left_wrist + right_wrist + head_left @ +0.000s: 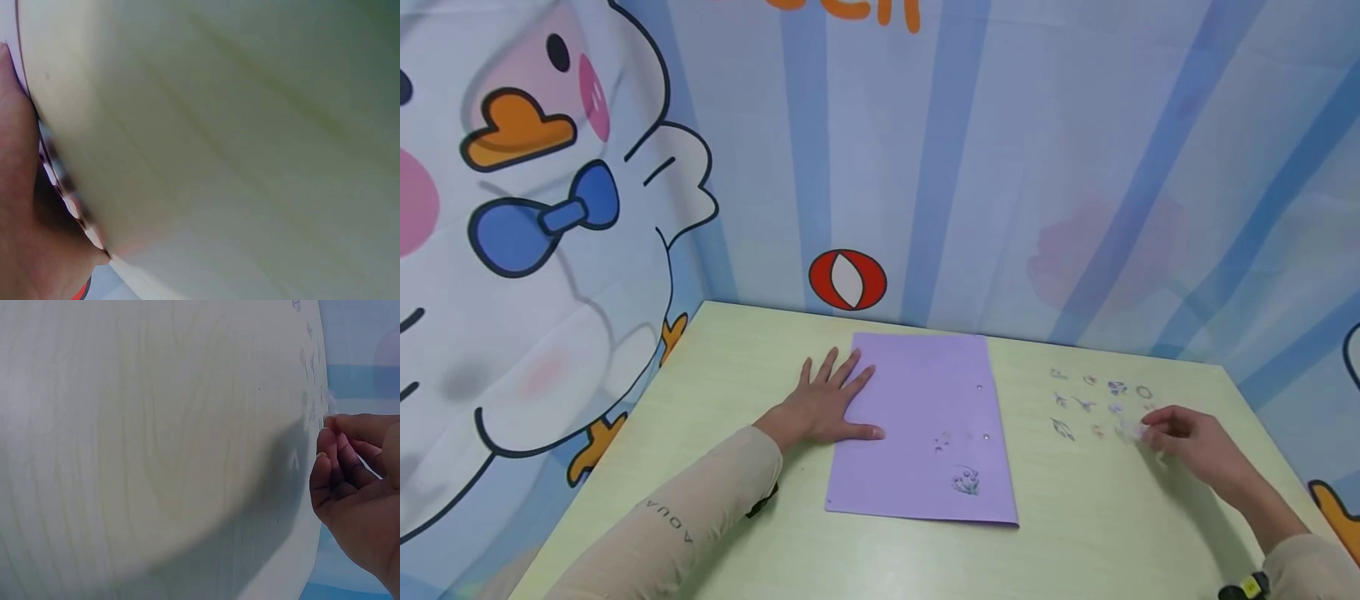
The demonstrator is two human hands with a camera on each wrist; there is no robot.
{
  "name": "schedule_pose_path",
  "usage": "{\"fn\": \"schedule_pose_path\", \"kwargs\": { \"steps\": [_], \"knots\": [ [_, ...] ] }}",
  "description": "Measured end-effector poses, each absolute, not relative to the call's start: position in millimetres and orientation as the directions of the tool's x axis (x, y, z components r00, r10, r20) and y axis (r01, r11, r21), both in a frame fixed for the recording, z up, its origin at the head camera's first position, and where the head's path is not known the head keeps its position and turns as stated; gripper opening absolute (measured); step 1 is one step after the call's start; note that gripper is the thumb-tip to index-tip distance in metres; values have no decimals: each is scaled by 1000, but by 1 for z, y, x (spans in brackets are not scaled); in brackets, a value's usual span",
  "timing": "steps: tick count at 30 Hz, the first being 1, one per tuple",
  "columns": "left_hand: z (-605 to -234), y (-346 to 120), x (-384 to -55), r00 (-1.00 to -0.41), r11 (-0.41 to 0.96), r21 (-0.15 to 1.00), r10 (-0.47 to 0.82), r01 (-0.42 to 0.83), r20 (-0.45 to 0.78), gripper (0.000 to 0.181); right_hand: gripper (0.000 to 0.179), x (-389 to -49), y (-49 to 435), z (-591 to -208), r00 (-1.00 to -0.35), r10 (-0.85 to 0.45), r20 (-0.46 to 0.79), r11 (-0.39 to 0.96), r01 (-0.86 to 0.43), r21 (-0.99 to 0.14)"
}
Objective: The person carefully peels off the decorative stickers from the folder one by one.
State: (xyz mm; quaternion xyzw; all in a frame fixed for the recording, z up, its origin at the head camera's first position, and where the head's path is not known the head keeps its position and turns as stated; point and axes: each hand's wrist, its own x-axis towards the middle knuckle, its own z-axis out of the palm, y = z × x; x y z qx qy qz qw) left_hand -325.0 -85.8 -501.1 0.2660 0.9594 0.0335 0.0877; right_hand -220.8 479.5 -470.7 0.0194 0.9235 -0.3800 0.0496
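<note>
On the table lies a purple sheet of paper (910,417), a little curled at its lower right corner. My left hand (831,408) rests with fingers spread across its left edge, the thumb on the paper. A printed flower-bunch sticker (966,481) sits low on the sheet, with small round spots above it. Over to the right, my right hand (1187,442) pinches a small translucent sticker (1131,429) between thumb and fingertips, just above the table. In the right wrist view, the other fingers of that right hand (359,469) are curled inward.
Several small clear stickers with flower and leaf prints, among them a purple one (1117,387) and a leafy one (1063,429), lie in rough rows right of the sheet. The pale wooden table (760,358) meets a cartoon-printed cloth backdrop (880,167) at its far edge.
</note>
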Motion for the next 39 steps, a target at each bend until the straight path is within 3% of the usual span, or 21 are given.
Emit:
{"fn": "schedule_pose_path", "kwargs": {
  "steps": [11,39],
  "knots": [
    [-502,-86,-326,-846,858,115,513,500,-149,114,19,-221,473,-480,-999,9,-42,832,31,-553],
    [-505,-86,-327,-843,854,122,519,505,-144,114,5,-227,469,-478,-994,-89,57,925,-104,-366]
  ]
}}
